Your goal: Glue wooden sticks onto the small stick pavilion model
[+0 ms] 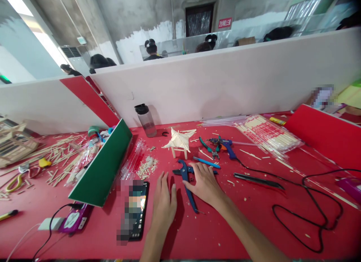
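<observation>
My right hand [205, 183] is closed over a blue hand cutter [184, 174], thumb against one handle and fingers curled across the other side; part of the tool is hidden under the hand. My left hand [165, 201] hovers or rests low over the red table, fingers stretched out, holding nothing. It lies between the cutter and a phone [139, 211]. Beyond the cutter stands a small pavilion model [178, 141] of wooden sticks, with a star-like roof with upturned corners. A blue pen-like stick [207, 162] lies just past my right fingers.
Right of the model lie green-handled pliers [209, 148], a blue glue gun [227, 146] with its black cable, and a dark slim cutter knife [258, 180]. A bottle [146, 121] stands by the white partition [225, 77]. A green board [104, 168] leans at left; stick offcuts [148, 167] lie nearby.
</observation>
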{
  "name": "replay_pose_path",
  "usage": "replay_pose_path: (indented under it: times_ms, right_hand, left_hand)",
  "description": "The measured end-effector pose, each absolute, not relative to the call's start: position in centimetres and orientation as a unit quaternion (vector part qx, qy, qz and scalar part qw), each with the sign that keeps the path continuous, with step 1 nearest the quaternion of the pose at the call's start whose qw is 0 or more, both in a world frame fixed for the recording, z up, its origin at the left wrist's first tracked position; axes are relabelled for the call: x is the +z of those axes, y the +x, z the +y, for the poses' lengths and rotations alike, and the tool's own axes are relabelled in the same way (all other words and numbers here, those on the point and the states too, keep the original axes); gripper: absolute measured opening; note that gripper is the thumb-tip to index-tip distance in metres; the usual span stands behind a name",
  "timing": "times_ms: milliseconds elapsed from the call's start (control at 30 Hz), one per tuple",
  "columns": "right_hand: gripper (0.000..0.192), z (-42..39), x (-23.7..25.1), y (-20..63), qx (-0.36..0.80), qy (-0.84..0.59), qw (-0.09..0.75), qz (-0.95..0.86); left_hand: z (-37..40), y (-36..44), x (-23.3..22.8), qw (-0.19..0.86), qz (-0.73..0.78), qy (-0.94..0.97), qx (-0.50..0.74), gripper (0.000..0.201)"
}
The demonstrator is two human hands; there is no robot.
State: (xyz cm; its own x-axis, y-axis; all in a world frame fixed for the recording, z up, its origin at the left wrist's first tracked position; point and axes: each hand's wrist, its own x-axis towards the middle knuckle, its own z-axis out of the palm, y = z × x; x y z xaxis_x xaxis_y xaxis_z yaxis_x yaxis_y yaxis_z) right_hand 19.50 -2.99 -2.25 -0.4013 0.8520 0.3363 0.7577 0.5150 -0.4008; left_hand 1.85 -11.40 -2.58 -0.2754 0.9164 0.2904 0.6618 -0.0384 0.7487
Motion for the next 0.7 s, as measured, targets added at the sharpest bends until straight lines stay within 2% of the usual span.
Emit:
replay_pose_path:
  times_ms: [300,700]
  right_hand:
    - [0.054,-3.0,-2.3,19.6,0.093,-0.487,0.247,-0.833]
    - [0.052,-2.8,-2.5,19.6,0.085,-0.483,0.256,-0.833]
  left_hand:
    - [-13.7,-1.5,-4.2,0.062,0.689,0.655,0.305,0.046]
    - [-13.4,-3.4,-3.9,0.076,0.683,0.655,0.315,0.044]
